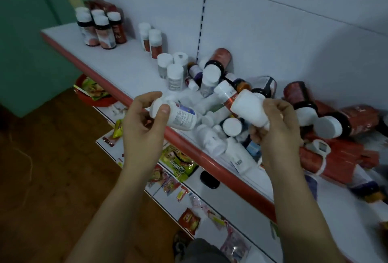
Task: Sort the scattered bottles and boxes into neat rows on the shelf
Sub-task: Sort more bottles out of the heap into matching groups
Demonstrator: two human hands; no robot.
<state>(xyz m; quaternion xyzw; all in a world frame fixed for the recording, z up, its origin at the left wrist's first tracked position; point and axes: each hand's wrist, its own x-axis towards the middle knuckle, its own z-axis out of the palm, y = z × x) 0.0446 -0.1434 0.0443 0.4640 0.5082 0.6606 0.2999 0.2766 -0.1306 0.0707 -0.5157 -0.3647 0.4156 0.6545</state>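
While upright bottles (100,28) already line the shelf's (117,61) back-left corner, the left hand (142,120) grips a labelled white bottle (178,115) and the right hand (277,128) grips a plain one (251,108) — both over the front edge, apparently lifted from the jumbled pile (226,120) for sorting.

1. Your left hand (142,120) is bare. Its thumbnail is plain and cut short, close to the fingertip.
2. Your right hand (277,128) is bare too, with smooth knuckles and slim fingers.
3. Your left forearm (117,210) and right forearm (294,199) are uncovered all the way down to the bottom of the view.
4. Low between your arms sits a fold of grey cloth (201,250). It looks like clothing on your leg, but the garment cannot be told.
5. Just left of the cloth is a dark patterned shape (179,246), too dim to identify.
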